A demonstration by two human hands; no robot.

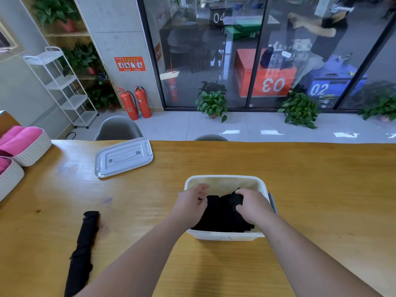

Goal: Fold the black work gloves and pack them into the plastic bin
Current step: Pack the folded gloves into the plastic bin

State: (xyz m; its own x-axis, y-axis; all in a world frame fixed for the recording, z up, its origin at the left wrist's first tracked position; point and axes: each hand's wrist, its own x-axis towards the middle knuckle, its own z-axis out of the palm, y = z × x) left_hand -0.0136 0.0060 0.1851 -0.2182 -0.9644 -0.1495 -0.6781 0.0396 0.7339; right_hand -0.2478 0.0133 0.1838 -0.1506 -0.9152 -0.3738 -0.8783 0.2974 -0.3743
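Nearest, one black glove (82, 251) lay lengthwise toward the table's (310, 189) far edge. Right hand (254, 205) gripped folded gloves (222, 215) inside the plastic bin (227, 236); left hand (190, 205) hovered loosely curled.

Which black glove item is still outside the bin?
The long black glove lying on the table left of the plastic bin; the others sit inside under both hands.

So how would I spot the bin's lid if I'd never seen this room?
Start at the long wooden table. Beyond the white plastic bin where both hands work, look further back and to the left: the lid lies flat there, alone. It is pale grey, rectangular, with a recessed handle.
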